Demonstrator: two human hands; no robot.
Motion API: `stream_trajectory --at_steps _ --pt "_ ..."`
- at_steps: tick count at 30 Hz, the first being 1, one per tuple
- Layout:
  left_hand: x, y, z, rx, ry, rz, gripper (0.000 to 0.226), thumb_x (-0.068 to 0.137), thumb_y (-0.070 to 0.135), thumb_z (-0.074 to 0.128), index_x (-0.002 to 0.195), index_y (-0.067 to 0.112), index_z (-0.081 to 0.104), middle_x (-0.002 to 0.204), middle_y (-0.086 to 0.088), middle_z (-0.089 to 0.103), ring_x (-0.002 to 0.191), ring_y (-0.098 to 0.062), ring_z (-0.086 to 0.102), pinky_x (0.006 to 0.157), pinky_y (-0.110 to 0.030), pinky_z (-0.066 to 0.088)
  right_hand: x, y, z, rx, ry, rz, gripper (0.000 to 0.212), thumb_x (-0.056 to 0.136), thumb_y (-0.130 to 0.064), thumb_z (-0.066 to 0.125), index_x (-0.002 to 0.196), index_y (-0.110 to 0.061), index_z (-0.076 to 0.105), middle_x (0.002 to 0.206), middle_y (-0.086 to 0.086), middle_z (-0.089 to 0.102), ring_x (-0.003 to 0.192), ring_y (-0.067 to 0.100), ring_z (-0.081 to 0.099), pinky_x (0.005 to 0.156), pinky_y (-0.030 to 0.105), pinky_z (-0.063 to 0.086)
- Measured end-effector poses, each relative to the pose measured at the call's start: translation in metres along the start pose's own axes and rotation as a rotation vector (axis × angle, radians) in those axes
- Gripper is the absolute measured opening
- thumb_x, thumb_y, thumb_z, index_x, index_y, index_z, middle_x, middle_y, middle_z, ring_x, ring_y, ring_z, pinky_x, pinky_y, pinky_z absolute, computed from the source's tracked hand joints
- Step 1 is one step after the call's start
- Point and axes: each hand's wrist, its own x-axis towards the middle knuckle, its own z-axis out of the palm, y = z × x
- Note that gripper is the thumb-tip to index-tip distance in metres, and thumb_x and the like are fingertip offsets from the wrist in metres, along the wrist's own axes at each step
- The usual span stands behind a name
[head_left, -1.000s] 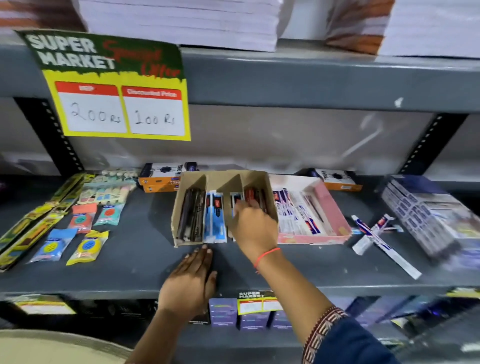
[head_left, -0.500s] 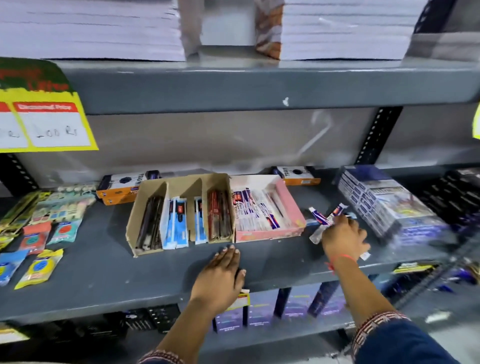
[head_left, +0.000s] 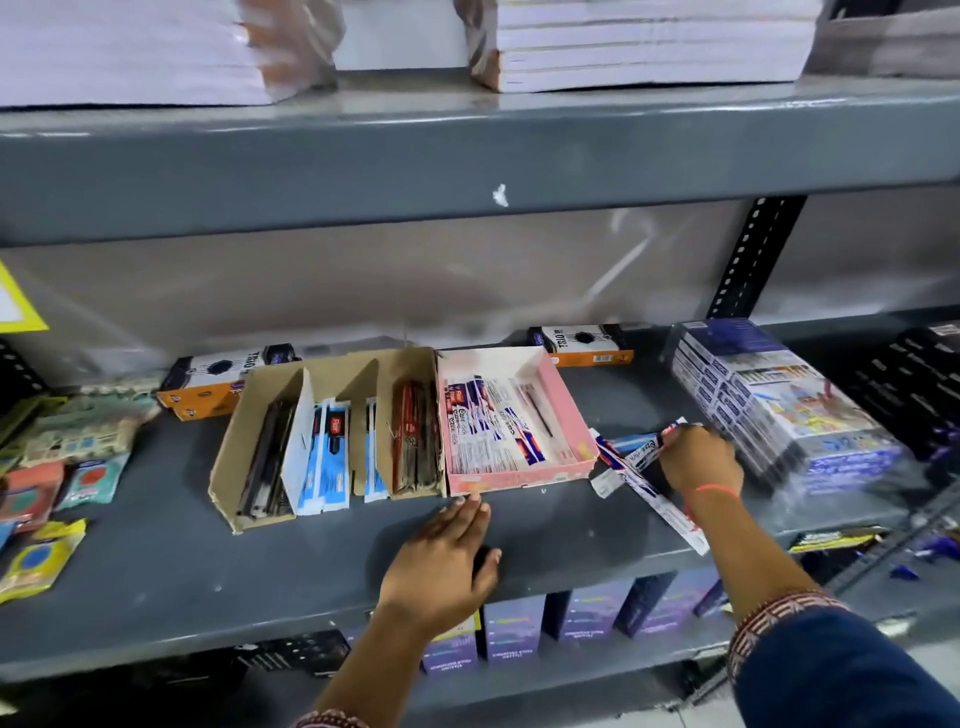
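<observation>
Grey shelf (head_left: 156, 571) | left hand (head_left: 441, 561) flat | right hand (head_left: 698, 460) curled, pinching pen packets (head_left: 631, 457)

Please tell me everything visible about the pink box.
The pink box is a shallow open cardboard-looking tray, white inside. It lies flat on the grey shelf, left wall against the brown divided box. White, blue and red packets lie inside. The left hand reaches its front wall; contact unclear. Loose packets lie by its right corner.
</observation>
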Motion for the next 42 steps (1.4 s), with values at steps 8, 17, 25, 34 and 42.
stream_trajectory --at_steps 8,17,25,34,42 --pt "-0.003 0.001 -0.001 0.025 0.03 0.023 0.057 0.096 0.047 0.023 0.145 0.021 0.011 0.155 0.003 0.008 0.14 -0.01 0.006 0.103 -0.017 -0.009 0.034 -0.018 -0.005 -0.226 -0.042 -0.344 0.038 0.084 -0.016 0.052 0.119 -0.028 0.06 0.136 0.006 0.049 0.13 0.033 0.036 0.106 0.05 0.031" --pt "-0.003 0.004 -0.004 0.032 0.035 0.01 0.057 0.094 0.047 0.026 0.144 0.021 0.018 0.154 0.004 0.015 0.139 -0.011 0.012 0.102 -0.015 -0.012 0.044 -0.045 -0.007 -0.631 -0.419 -0.571 0.031 0.082 -0.017 0.061 0.113 -0.023 0.064 0.124 0.003 0.06 0.123 0.029 0.046 0.105 0.048 0.039" --pt "-0.001 0.007 -0.01 0.02 0.033 0.023 0.057 0.094 0.046 0.031 0.142 0.017 0.026 0.151 0.001 0.023 0.137 -0.013 0.021 0.108 -0.019 0.0 0.047 -0.049 -0.003 -0.553 -0.27 -0.652 0.017 0.084 -0.019 0.056 0.101 -0.016 0.059 0.113 0.011 0.066 0.103 0.029 0.06 0.082 0.03 0.045" --pt "-0.004 0.011 -0.017 0.009 0.041 0.036 0.055 0.092 0.042 0.042 0.137 0.011 0.037 0.145 -0.003 0.031 0.133 -0.018 0.034 0.108 -0.025 0.014 0.044 -0.064 -0.022 0.353 0.233 -0.454 0.019 0.082 -0.003 0.056 0.094 0.002 0.07 0.093 0.028 0.069 0.081 0.038 0.065 0.068 0.034 0.047" --pt "-0.001 0.002 -0.003 0.073 -0.011 0.016 0.057 0.096 0.047 0.022 0.145 0.019 0.013 0.155 0.001 0.01 0.14 -0.012 0.007 0.104 -0.019 -0.009 -0.002 -0.069 -0.046 1.592 -0.039 -0.038 0.029 0.09 0.0 0.043 0.068 -0.02 0.044 0.037 -0.01 0.054 0.033 -0.004 0.05 0.036 0.012 0.039"
